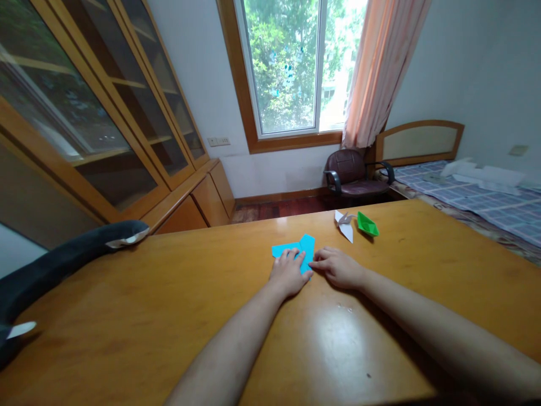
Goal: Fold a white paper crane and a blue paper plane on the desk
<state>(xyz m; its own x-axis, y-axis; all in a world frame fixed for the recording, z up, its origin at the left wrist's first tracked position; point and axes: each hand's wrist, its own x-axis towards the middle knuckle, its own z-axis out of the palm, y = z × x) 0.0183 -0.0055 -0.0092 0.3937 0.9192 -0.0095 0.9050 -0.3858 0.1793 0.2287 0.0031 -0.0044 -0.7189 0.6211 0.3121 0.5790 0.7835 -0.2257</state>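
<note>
The left hand (pixel 290 273) spreads flat over folded blue paper (pixel 307 246) on a table (pixel 203 304), seemingly pinning it; the right hand (pixel 338 267), fingers curled, meets its right edge, any pinch impossible to tell. A green paper boat (pixel 367 225) sits far right, apparently out of the way.

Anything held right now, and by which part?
The left hand rests on top of the blue paper; the right hand has its fingers at the paper's right edge, but whether they pinch it cannot be told.
</note>
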